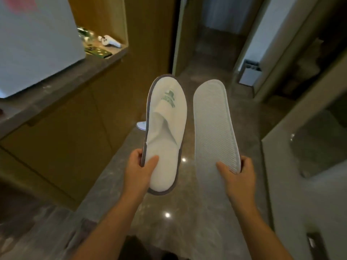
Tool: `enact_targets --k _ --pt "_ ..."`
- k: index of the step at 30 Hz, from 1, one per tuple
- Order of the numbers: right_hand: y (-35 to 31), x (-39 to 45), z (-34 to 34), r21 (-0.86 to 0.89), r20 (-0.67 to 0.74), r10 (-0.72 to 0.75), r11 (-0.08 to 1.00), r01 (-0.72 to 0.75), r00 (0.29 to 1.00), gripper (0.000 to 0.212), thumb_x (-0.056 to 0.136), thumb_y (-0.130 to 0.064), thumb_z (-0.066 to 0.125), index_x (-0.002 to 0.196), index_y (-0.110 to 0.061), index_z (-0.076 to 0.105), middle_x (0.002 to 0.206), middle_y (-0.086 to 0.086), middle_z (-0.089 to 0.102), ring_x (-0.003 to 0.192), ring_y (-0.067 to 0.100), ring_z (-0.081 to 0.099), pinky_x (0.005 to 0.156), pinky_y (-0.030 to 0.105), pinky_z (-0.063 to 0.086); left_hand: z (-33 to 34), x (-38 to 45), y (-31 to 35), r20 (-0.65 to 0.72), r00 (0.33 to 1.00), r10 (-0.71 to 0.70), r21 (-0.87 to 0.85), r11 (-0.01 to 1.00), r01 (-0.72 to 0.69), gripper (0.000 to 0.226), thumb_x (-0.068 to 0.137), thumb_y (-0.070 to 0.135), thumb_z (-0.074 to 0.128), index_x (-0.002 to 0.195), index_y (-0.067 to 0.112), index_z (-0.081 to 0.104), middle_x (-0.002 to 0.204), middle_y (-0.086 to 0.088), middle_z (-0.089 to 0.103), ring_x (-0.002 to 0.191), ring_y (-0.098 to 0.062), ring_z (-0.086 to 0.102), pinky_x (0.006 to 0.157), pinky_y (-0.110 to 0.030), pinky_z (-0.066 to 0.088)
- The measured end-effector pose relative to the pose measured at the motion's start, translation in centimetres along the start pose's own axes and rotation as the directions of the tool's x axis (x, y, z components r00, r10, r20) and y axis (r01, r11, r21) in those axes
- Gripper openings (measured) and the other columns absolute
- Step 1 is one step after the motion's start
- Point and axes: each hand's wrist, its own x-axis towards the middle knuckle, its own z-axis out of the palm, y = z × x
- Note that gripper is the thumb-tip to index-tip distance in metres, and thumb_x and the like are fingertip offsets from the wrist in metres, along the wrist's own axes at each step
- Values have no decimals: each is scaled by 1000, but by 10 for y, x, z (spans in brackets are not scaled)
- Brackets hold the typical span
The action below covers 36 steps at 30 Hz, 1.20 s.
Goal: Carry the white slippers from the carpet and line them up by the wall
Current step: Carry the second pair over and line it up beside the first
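I am mid-carry over the stone floor (pixel 187 231). My left hand (pixel 139 170) pinches the heel of one slipper (pixel 167 132), top up with a green logo; my right hand (pixel 237 177) pinches the other slipper (pixel 214 124), ribbed sole up, at frame centre. Next I judge I must flip that one and set both down beside the wall. Another white slipper (pixel 141 125) peeks out beyond.

Single head view, facing forward and down, hands (pixel 187 171) close
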Motion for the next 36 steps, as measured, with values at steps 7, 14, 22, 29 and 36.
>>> enact_targets --k 7,14,22,29,36 --pt "25 29 -64 7 -108 45 999 -44 993 34 75 -6 68 94 -15 41 83 -6 49 74 6 49 58 11 38 92 15 9 140 990 12 -17 1000 -9 16 80 13 62 89 20 50 83 8 55 77 -12 54 59 -28 44" --pt "52 118 -68 20 -121 94 996 -92 988 33 74 -7 68 92 -15 42 81 -10 47 74 0 48 57 11 38 172 73 13 202 979 -29 33 999 22 18 81 18 61 95 19 50 88 7 56 82 -14 55 64 -31 47" --pt "71 284 -36 12 -104 123 992 -122 987 34 75 -8 68 95 -16 42 95 2 51 84 17 51 58 12 38 270 201 25 173 984 -42 50 998 34 15 81 14 60 92 15 51 84 7 57 77 -8 54 59 -23 43" --pt "82 415 -24 13 -103 146 989 -146 984 35 74 -8 69 96 -16 42 95 1 52 81 15 52 60 14 38 352 300 46 164 985 -56 82 996 43 17 81 13 60 93 17 49 82 12 54 76 -4 52 58 -21 40" --pt "118 575 -5 41 -22 166 985 -165 986 32 74 -7 69 88 -19 43 80 -14 49 72 0 51 49 7 44 446 403 41 49 994 -102 74 992 99 16 81 12 61 87 18 48 80 9 54 73 -6 52 57 -23 40"
